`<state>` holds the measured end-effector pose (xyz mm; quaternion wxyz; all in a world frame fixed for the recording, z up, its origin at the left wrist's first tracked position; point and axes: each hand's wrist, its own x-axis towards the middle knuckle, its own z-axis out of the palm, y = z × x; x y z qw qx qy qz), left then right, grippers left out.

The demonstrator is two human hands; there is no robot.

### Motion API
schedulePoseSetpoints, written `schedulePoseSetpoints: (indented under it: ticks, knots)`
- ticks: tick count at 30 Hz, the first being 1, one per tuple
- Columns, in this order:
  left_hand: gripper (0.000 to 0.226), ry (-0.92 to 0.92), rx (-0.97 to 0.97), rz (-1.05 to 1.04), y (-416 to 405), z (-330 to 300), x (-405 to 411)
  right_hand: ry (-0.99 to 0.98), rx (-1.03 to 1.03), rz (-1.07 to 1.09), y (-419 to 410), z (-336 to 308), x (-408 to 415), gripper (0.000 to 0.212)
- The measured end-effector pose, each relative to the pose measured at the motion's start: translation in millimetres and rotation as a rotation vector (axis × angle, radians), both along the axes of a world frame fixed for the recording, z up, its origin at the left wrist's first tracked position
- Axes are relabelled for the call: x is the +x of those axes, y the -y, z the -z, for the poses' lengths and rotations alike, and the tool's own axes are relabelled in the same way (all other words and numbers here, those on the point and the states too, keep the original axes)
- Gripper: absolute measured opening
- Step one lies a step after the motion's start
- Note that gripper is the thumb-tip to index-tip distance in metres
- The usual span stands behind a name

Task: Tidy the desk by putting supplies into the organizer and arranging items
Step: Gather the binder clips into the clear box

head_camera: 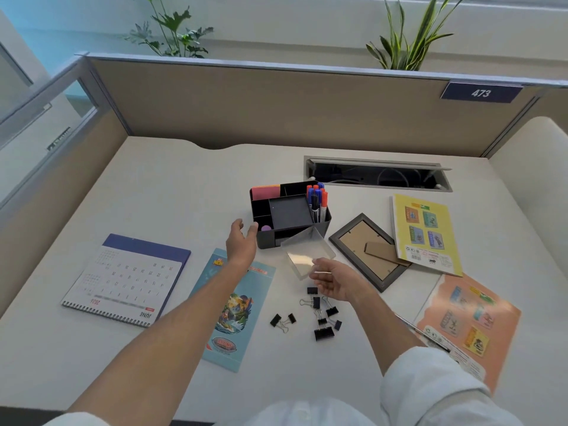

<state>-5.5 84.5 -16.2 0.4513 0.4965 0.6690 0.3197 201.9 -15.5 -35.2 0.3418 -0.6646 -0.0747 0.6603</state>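
Note:
A black desk organizer [324, 224] stands mid-desk with blue and orange markers [318, 199], pink sticky notes [266, 192] and a purple item [266, 228] in its compartments. My left hand [242, 241] reaches to its front left corner, fingers relaxed, thumb near the wall. My right hand [330, 281] holds a clear plastic box [307, 253] by its near edge, tilted in front of the organizer. Several black binder clips [319, 315] lie scattered on the desk below my right hand.
A desk calendar [126, 281] lies at the left and a blue booklet [233, 309] under my left forearm. A picture frame [365, 250], a yellow booklet [425, 233] and an orange booklet [467, 318] lie at the right. A cable slot [378, 173] opens behind.

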Motion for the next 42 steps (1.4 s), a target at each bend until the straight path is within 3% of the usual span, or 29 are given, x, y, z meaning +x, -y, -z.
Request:
schedulePoseSetpoints:
  ticks: [9,22,28,32,34,36,39,42]
  knots:
    - [0.046,-0.023,0.051,-0.046,26.3,12.5,-3.4,0.159,-0.053,0.021,26.4,-4.2,39.4,0.034]
    - [0.036,-0.072,0.049,0.177,69.2,30.5,20.0,0.211,-0.054,0.161,56.4,10.2,46.4,0.045]
    - [0.03,-0.065,-0.026,0.284,82.1,31.7,21.9,0.443,0.022,0.111,67.2,6.5,53.7,0.052]
    - [0.027,-0.12,-0.049,0.383,89.3,33.6,13.0,1.014,0.062,-0.12,69.5,-4.1,45.4,0.04]
    - [0.028,-0.183,-0.043,0.453,95.7,34.7,7.4,1.156,0.205,-0.184,71.1,-14.2,28.4,0.033]
    - [0.029,-0.249,-0.028,0.531,101.6,35.4,2.8,1.192,0.381,-0.302,70.9,-18.5,8.2,0.024]
    - [0.031,-0.34,-0.013,0.626,110.5,35.9,-2.3,1.205,0.579,-0.649,71.9,-9.5,-20.0,0.013]
    - [0.035,-0.419,0.022,0.698,115.4,36.0,-7.6,1.244,0.708,-1.02,73.6,8.4,-44.0,0.027]
